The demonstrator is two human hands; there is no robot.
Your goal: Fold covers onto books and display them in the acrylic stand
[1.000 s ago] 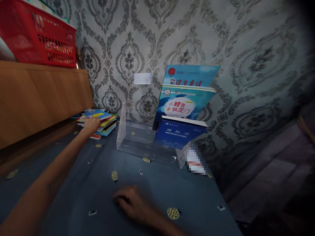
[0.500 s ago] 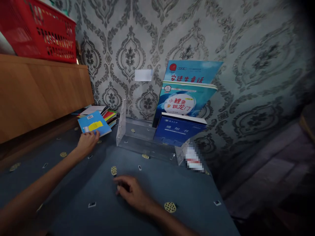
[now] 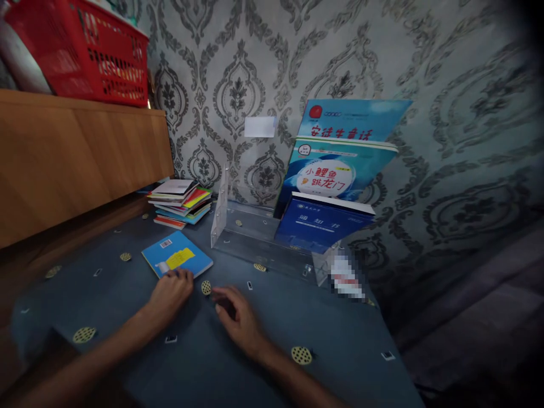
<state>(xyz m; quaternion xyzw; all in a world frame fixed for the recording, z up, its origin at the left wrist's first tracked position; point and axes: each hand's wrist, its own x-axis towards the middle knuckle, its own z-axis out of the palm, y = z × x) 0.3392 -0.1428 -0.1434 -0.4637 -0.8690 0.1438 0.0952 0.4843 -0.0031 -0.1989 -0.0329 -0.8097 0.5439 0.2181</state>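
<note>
My left hand (image 3: 172,292) grips the near edge of a light-blue book (image 3: 191,255) with a yellow patch, its fingers on the cover and the thumb hidden. The book is low over or on the dark patterned cloth. Just right of it, my right hand (image 3: 238,317) hovers or rests with fingers apart and curved, nothing in them. Beyond stands a clear acrylic rack (image 3: 220,212). At its right side lean a dark-blue booklet (image 3: 318,224), a teal book (image 3: 361,164) and a taller blue book (image 3: 382,116), one behind another.
A pile of books and booklets (image 3: 181,198) lies at the back left, beside a wooden cabinet (image 3: 85,153) bearing a red basket (image 3: 80,56). Patterned wallpaper (image 3: 238,85) rises behind the rack. A blurred white object (image 3: 346,277) sits at the rack's right end.
My left hand has brought the light-blue book away from the pile, towards me and to the right. The pile is now uncovered. My right hand keeps its curved pose, and the view has shifted slightly.
</note>
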